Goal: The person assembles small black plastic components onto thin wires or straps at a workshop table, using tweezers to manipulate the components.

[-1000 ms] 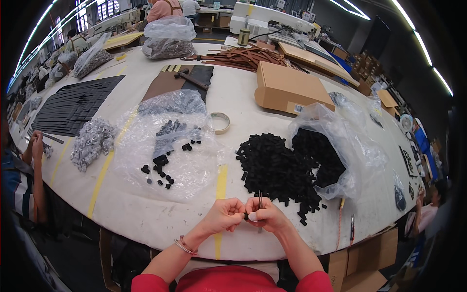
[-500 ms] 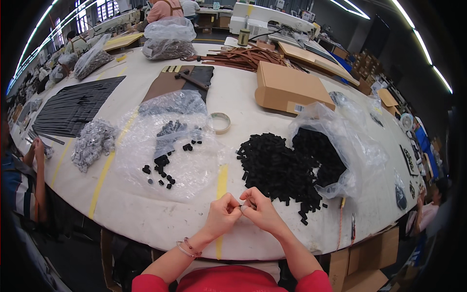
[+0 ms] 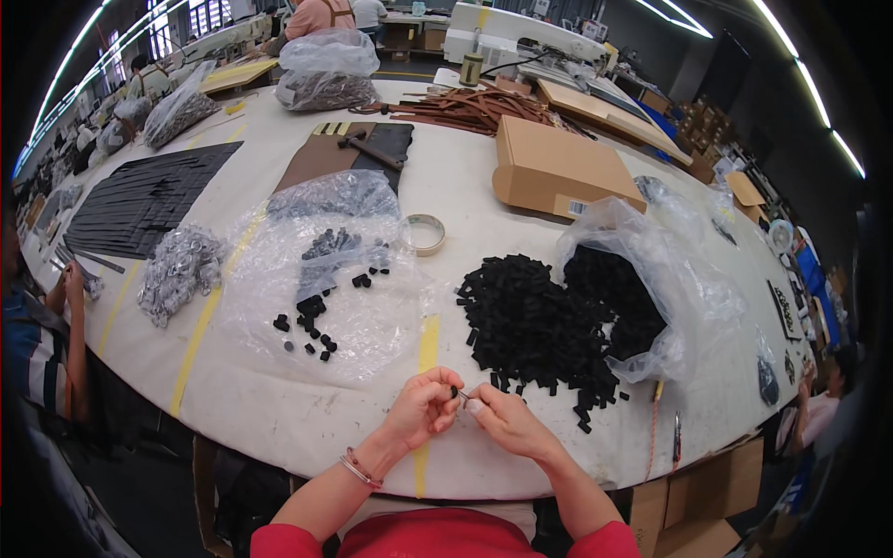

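Note:
My left hand (image 3: 423,406) pinches a small black piece (image 3: 454,392) at its fingertips. Close against it, my right hand (image 3: 510,422) grips a thin metal-looking pin (image 3: 464,397) whose tip points at that piece; its exact kind is too small to make out. Both hands are just above the white tabletop near its front edge. Beyond them, a large heap of short black fabric-like pieces (image 3: 521,321) spills from a clear plastic bag (image 3: 684,316). Left of the heap, several small black pieces (image 3: 307,316) lie on a spread clear bag (image 3: 251,321).
A roll of tape (image 3: 441,244) lies behind the bag. Farther back are a cardboard box (image 3: 567,167), brown strips (image 3: 474,110) and a hammer (image 3: 372,149) on a brown panel. Black strips (image 3: 153,200) and silvery pieces (image 3: 179,276) lie left. Other people sit at both sides.
My hands have turned and parted slightly at the fingertips. The black piece and thin pin now show between them. My right fingers have folded down.

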`<state>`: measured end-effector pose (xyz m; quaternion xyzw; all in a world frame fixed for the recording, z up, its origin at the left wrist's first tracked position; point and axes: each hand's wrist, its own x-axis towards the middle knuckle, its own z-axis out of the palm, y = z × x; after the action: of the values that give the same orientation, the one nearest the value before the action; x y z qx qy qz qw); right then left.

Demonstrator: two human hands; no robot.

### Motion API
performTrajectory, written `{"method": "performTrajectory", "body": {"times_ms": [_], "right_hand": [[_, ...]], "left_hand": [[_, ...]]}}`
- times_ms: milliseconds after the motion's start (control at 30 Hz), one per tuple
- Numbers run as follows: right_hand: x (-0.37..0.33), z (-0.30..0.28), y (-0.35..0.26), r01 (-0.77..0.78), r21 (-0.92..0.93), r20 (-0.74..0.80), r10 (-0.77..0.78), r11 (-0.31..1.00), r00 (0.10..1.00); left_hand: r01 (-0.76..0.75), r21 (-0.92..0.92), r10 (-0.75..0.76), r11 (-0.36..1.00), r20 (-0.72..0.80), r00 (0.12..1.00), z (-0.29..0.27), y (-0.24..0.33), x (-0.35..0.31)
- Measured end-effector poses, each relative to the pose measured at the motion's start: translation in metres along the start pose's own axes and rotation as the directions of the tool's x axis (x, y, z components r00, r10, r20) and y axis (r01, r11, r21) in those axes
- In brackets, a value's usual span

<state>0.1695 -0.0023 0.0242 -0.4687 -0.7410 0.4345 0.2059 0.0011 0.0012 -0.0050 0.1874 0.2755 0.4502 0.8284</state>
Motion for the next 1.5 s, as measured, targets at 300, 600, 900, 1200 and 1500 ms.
{"method": "performTrajectory", "body": {"times_ms": [300,600,900,1200,1500], "right_hand": [[0.001,-0.005,-0.01,-0.124,0.218,0.075,0.11,0.968,0.991],[0.003,-0.004,-0.003,-0.084,0.066,0.063,0.08,0.994,0.995],[0.013,0.016,-0.004,0.097,-0.36,-0.453,-0.264,0.928,0.851],[0.003,0.023,-0.001,0.157,-0.487,-0.483,-0.415,0.859,0.771],[-0.005,-0.017,-0.002,-0.111,-0.361,-0.408,-0.05,0.926,0.912]], "left_hand": [[0.06,-0.055,-0.055,0.997,0.086,0.995,-0.006,0.001,-0.001],[-0.004,0.179,0.009,0.984,-0.027,1.0,0.0,-0.003,-0.004],[-0.656,0.754,0.7,-0.014,0.476,0.532,0.011,-0.03,-0.007],[0.104,-0.052,-0.097,0.993,0.127,0.987,-0.001,-0.003,0.0],[-0.315,-0.366,0.2,0.876,-0.319,0.926,-0.013,0.021,0.002]]}}
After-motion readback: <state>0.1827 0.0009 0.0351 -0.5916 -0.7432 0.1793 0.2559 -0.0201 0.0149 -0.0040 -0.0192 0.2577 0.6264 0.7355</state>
